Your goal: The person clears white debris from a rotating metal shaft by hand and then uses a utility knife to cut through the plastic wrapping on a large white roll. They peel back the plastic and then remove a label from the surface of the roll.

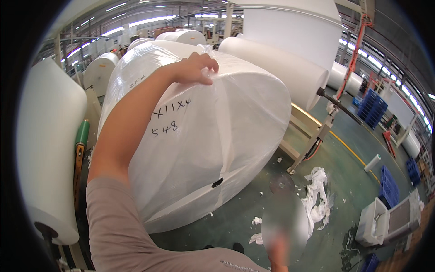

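Observation:
A huge white roll [190, 154] wrapped in clear plastic film [136, 61] stands right in front of me, with black handwriting on its flat end. My left arm reaches across to the roll's upper edge. There my left hand [197, 70] has its fingers curled over loose plastic wrap, thumb on the end-face side. A small black spot [217, 182] marks the middle of that end. Low on the right, my right hand [278, 251] is blurred. It is at a pale, rounded thing [285, 222], smeared too much to identify; how the fingers close on it does not show.
Another tall white roll [50, 149] stands at left, beside a green-and-orange tool [80, 145]. White scraps [317, 195] litter the green floor. A machine frame [312, 140] carries a white roll [276, 68] behind. Blue pallets [374, 106] and a grey-white bin [374, 220] stand right.

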`<action>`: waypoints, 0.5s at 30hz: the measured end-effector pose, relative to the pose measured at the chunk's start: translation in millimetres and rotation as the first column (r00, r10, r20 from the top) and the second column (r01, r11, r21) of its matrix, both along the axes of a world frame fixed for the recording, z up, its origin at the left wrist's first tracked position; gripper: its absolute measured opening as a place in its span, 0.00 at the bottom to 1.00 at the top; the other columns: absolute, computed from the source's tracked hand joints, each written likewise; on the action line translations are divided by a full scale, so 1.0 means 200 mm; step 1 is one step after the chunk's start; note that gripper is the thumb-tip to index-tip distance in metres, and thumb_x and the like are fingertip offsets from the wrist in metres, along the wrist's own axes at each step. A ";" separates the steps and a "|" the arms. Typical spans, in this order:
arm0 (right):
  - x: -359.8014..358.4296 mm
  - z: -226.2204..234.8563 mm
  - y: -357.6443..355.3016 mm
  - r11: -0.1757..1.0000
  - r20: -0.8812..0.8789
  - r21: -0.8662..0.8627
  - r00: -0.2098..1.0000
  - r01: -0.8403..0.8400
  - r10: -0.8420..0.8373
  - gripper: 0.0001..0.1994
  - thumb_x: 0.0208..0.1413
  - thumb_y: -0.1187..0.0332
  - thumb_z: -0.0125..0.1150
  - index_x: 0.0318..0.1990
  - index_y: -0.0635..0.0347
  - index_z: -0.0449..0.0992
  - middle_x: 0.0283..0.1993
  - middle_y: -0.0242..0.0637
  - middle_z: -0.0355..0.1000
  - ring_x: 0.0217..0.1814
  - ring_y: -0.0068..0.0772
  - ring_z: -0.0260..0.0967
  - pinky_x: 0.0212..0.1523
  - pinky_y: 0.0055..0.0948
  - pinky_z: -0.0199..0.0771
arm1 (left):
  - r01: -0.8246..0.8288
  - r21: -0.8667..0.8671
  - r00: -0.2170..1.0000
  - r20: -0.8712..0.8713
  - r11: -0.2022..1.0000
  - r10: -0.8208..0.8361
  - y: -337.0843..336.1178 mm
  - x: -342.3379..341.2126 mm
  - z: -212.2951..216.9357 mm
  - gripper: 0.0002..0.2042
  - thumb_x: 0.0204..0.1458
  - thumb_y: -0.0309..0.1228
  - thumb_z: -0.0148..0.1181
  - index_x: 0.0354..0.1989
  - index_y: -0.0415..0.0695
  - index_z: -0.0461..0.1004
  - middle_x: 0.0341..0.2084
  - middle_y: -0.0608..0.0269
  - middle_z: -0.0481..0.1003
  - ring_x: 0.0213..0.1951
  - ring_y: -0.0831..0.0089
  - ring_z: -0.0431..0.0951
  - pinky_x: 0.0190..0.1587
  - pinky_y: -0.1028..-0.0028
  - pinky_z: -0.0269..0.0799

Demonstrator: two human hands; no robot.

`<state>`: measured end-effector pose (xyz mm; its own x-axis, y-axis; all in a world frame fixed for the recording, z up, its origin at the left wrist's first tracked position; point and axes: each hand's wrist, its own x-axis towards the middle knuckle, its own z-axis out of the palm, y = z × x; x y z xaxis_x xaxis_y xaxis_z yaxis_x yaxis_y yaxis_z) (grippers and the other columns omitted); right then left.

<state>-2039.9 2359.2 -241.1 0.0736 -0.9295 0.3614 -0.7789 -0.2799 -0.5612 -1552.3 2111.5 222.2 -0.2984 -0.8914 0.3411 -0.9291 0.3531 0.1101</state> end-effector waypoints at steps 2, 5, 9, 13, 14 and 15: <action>0.02 -0.02 0.09 0.995 0.015 0.081 0.998 0.059 -0.060 0.09 0.58 0.72 0.55 0.44 0.63 0.72 0.39 0.40 0.71 0.40 0.35 0.69 0.40 0.34 0.71 | 0.127 0.009 0.983 0.135 0.992 -0.127 0.06 0.05 0.02 0.13 0.49 0.30 0.63 0.44 0.53 0.78 0.51 0.68 0.69 0.58 0.60 0.61 0.62 0.62 0.61; 0.05 0.00 0.20 0.950 0.814 0.288 0.554 -0.122 -0.175 0.06 0.60 0.69 0.51 0.40 0.60 0.71 0.34 0.32 0.68 0.33 0.26 0.64 0.33 0.28 0.67 | 0.188 0.015 0.971 0.147 0.982 -0.188 0.12 0.01 0.04 0.07 0.48 0.23 0.62 0.35 0.47 0.75 0.50 0.72 0.69 0.56 0.64 0.61 0.61 0.63 0.62; 0.05 -0.02 0.20 0.939 0.694 0.342 0.663 0.039 -0.281 0.05 0.60 0.70 0.49 0.34 0.58 0.71 0.28 0.28 0.65 0.30 0.24 0.61 0.30 0.29 0.64 | 0.208 -0.047 0.976 -0.061 0.977 -0.211 0.04 0.09 -0.07 0.02 0.57 0.30 0.56 0.33 0.48 0.72 0.47 0.68 0.69 0.53 0.63 0.65 0.59 0.63 0.60; 0.02 0.00 0.16 0.949 0.644 0.316 0.731 0.014 -0.225 0.05 0.59 0.71 0.49 0.38 0.60 0.71 0.32 0.32 0.66 0.32 0.26 0.62 0.31 0.29 0.65 | 0.124 -0.120 0.959 -0.241 0.985 -0.150 0.09 0.15 -0.06 0.07 0.59 0.30 0.51 0.30 0.42 0.67 0.32 0.62 0.69 0.38 0.63 0.66 0.46 0.65 0.64; 0.00 -0.01 0.15 0.948 0.603 0.318 0.771 0.002 -0.204 0.06 0.58 0.72 0.49 0.40 0.60 0.71 0.34 0.33 0.67 0.33 0.27 0.63 0.32 0.29 0.66 | 0.181 -0.114 0.959 -0.199 0.977 -0.201 0.10 0.14 -0.03 0.08 0.59 0.30 0.51 0.30 0.40 0.66 0.29 0.61 0.68 0.36 0.63 0.65 0.44 0.65 0.64; 0.01 -0.03 0.12 0.969 0.368 0.237 0.917 0.066 -0.153 0.07 0.56 0.73 0.49 0.41 0.61 0.71 0.34 0.36 0.67 0.34 0.30 0.64 0.34 0.31 0.67 | 0.234 -0.106 0.956 -0.157 0.966 -0.249 0.12 0.16 -0.01 0.09 0.59 0.31 0.50 0.30 0.39 0.64 0.26 0.60 0.67 0.34 0.63 0.64 0.42 0.65 0.64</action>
<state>-2037.8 2383.4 -246.8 -0.1360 -0.9818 0.1323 -0.5129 -0.0445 -0.8573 -1521.2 2134.9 221.1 -0.4329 -0.7652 0.4765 -0.7857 0.5794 0.2168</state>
